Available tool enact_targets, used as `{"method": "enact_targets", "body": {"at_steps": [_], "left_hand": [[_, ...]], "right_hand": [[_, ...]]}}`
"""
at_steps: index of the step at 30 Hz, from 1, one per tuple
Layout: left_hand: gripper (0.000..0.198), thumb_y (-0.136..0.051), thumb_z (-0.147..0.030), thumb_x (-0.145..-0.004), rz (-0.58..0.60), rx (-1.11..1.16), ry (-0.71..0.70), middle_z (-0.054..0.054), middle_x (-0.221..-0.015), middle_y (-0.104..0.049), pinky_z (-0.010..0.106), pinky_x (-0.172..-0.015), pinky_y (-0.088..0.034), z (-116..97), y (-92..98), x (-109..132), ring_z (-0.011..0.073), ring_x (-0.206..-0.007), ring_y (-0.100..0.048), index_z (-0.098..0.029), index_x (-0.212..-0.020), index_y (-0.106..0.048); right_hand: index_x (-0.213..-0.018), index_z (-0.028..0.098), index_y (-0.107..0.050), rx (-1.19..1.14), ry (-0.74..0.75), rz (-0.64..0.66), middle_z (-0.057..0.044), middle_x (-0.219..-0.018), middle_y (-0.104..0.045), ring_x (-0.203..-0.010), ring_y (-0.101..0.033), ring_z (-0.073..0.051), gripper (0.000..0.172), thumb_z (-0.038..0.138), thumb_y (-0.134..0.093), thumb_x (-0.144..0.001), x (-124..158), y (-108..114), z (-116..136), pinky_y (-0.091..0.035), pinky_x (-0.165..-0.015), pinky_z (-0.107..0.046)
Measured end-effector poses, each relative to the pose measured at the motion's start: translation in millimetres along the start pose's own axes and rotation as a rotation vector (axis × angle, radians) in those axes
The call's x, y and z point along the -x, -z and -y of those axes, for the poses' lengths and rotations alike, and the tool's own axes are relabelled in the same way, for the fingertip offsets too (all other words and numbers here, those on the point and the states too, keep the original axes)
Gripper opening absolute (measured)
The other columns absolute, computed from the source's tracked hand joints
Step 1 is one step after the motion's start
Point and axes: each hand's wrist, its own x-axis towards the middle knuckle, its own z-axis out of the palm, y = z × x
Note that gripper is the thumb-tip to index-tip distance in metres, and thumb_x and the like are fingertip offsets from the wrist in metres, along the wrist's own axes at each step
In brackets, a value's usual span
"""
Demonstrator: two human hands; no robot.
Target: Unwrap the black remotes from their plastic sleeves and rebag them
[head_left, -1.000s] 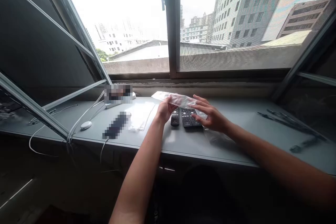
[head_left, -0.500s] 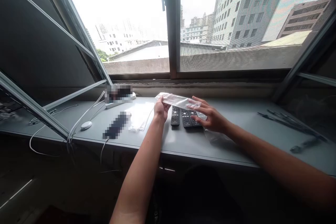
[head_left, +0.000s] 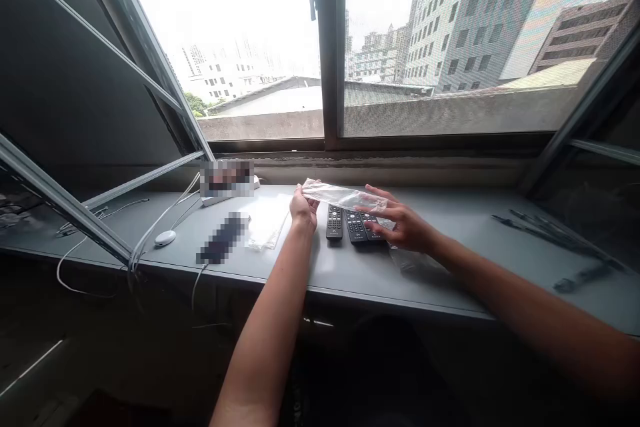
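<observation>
A long, thin clear plastic bag (head_left: pixel 340 197) is stretched sideways above the desk. My left hand (head_left: pixel 303 209) is closed on its left end. At its right end is my right hand (head_left: pixel 403 223), fingers spread, with the film lying against one or two of them. Below the bag, black remote controls lie side by side: one (head_left: pixel 334 221) stands slightly apart on the left, and another (head_left: pixel 355 227) is in the group near my right hand. The bag and my right fingers partly cover them. More clear plastic (head_left: pixel 417 260) lies under my right wrist.
A stack of clear bags (head_left: pixel 267 223) lies left of my left arm. Farther left are a blurred-out dark object (head_left: pixel 223 240), a white round device (head_left: pixel 165 238), a power strip (head_left: pixel 230 197) and white cables (head_left: pixel 163 227). Grey cables (head_left: pixel 555 237) lie right. Metal frames flank the grey desk (head_left: pixel 465 213).
My left hand has shifted slightly left and turned a little, keeping the bag's end. The bag now looks flatter and more stretched. My right hand has barely moved.
</observation>
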Motion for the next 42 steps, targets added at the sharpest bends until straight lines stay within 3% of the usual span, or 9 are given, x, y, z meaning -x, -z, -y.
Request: {"method": "enact_targets", "body": {"at_steps": [12,18,24,27,29,32,35,37,42], "left_hand": [[0.041,-0.046,-0.036,-0.116,-0.04,-0.005,-0.008,0.016,-0.114,-0.084,0.029,-0.09,-0.066,-0.7,-1.0,-0.4,0.0212,-0.103,-0.083,-0.01,-0.129,-0.075],[0.044,-0.046,-0.04,-0.116,-0.047,-0.021,0.027,0.016,-0.116,-0.084,0.028,-0.09,-0.066,-0.5,-2.3,0.3,0.0225,-0.108,-0.083,-0.01,-0.132,-0.074],[0.057,-0.04,-0.053,-0.117,-0.057,-0.007,-0.014,0.018,-0.118,-0.083,0.03,-0.088,-0.066,-2.8,-1.4,2.7,0.0249,-0.111,-0.082,-0.011,-0.135,-0.073],[0.074,-0.033,-0.07,-0.113,0.019,-0.017,-0.018,0.019,-0.122,-0.083,0.031,-0.088,-0.066,-4.0,-2.2,5.7,0.0276,-0.119,-0.079,-0.012,-0.133,-0.076],[0.073,-0.041,-0.074,-0.11,0.122,-0.068,0.004,0.018,-0.124,-0.082,0.031,-0.085,-0.065,-3.3,-4.0,8.8,0.0285,-0.12,-0.078,-0.013,-0.129,-0.078],[0.054,-0.065,-0.062,-0.104,0.294,-0.21,0.033,0.017,-0.128,-0.082,0.023,-0.068,-0.06,-0.3,-7.9,15.4,0.0251,-0.109,-0.079,-0.014,-0.123,-0.08],[0.039,-0.082,-0.045,-0.094,0.442,-0.286,0.076,0.016,-0.133,-0.08,0.017,-0.05,-0.043,2.1,-10.6,23.0,0.0202,-0.096,-0.077,-0.016,-0.12,-0.082],[0.038,-0.086,-0.039,-0.089,0.515,-0.293,0.112,0.017,-0.135,-0.079,0.017,-0.047,-0.037,2.3,-11.2,26.9,0.0197,-0.096,-0.076,-0.016,-0.119,-0.082],[0.037,-0.086,-0.034,-0.089,0.534,-0.327,0.159,0.019,-0.127,-0.08,0.018,-0.051,-0.044,1.9,-9.6,27.2,0.0176,-0.087,-0.075,-0.014,-0.12,-0.082]], "right_hand": [[-0.149,0.038,-0.075,-0.001,-0.01,0.0,-0.006,-0.165,-0.063,-0.167,-0.038,-0.035,0.047,0.03,-0.076,-0.104,0.7,-0.7,-1.5,-0.044,-0.131,-0.064],[-0.16,0.034,-0.066,-0.006,-0.035,-0.028,-0.011,-0.163,-0.064,-0.163,-0.046,-0.038,0.06,0.032,-0.079,-0.102,-0.5,0.9,0.2,-0.049,-0.128,-0.061],[-0.148,0.036,-0.076,-0.031,-0.035,0.001,-0.007,-0.165,-0.062,-0.167,-0.039,-0.036,0.044,0.032,-0.076,-0.104,0.4,-0.8,-1.7,-0.045,-0.13,-0.06],[-0.151,0.037,-0.073,-0.044,-0.055,0.017,-0.006,-0.167,-0.061,-0.167,-0.039,-0.036,0.048,0.032,-0.077,-0.104,-0.5,-1.2,0.3,-0.043,-0.131,-0.061],[-0.154,0.037,-0.071,-0.05,-0.057,0.022,-0.006,-0.165,-0.063,-0.167,-0.039,-0.036,0.051,0.033,-0.076,-0.104,-1.4,-0.9,2.2,-0.043,-0.132,-0.061],[-0.158,0.038,-0.068,-0.05,-0.053,0.045,-0.007,-0.165,-0.062,-0.168,-0.037,-0.036,0.053,0.035,-0.075,-0.105,-2.2,-0.6,4.2,-0.043,-0.132,-0.059],[-0.16,0.038,-0.065,-0.043,-0.042,0.069,-0.007,-0.168,-0.059,-0.168,-0.037,-0.037,0.056,0.035,-0.075,-0.105,-1.8,-1.9,4.0,-0.044,-0.131,-0.059],[-0.163,0.038,-0.063,-0.043,-0.031,0.076,-0.007,-0.169,-0.058,-0.167,-0.038,-0.038,0.059,0.035,-0.075,-0.105,-1.2,-3.5,3.3,-0.043,-0.131,-0.06],[-0.17,0.038,-0.052,-0.05,-0.014,0.082,-0.007,-0.173,-0.053,-0.165,-0.043,-0.038,0.066,0.034,-0.071,-0.107,-0.8,-4.4,4.5,-0.04,-0.133,-0.06]]}}
